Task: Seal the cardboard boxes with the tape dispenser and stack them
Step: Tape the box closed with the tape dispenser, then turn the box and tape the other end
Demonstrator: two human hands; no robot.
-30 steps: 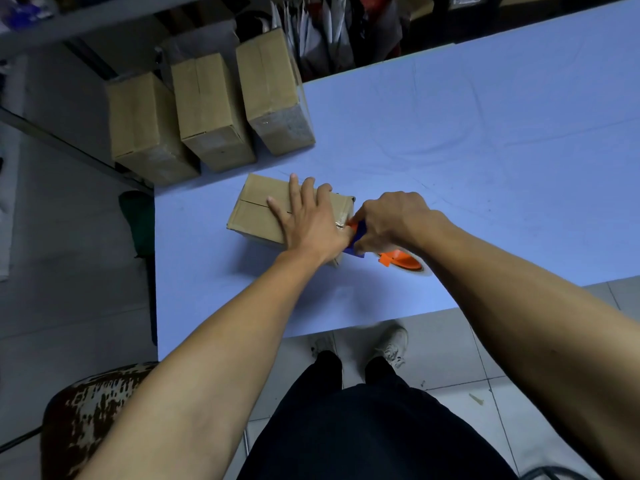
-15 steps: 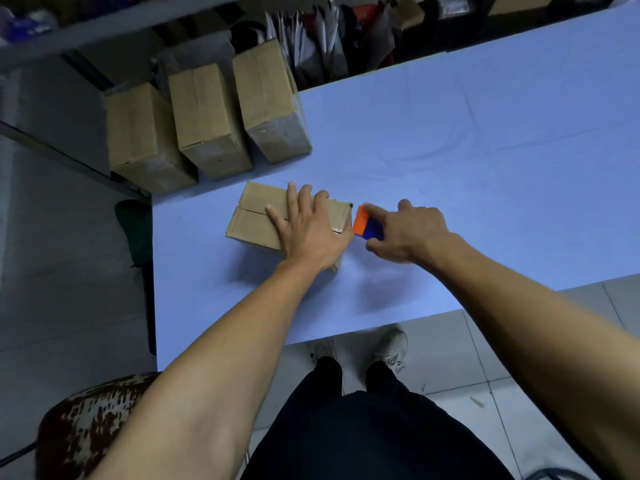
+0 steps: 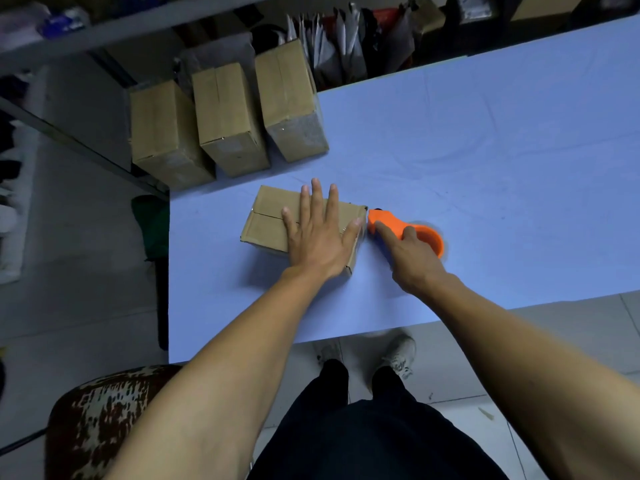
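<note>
Left hand (image 3: 317, 237) flat on box (image 3: 273, 225), fingers straight; right hand (image 3: 412, 258) gripping dispenser (image 3: 398, 226) just right of box, seam running left-right.

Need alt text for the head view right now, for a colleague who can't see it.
A left hand presses flat on a cardboard box on a blue table while the right hand holds an orange tape dispenser at its right end. Three more boxes stand at the table's far left corner.

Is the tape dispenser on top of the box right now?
No, the orange tape dispenser sits at the box's right end, gripped by the right hand.
</note>
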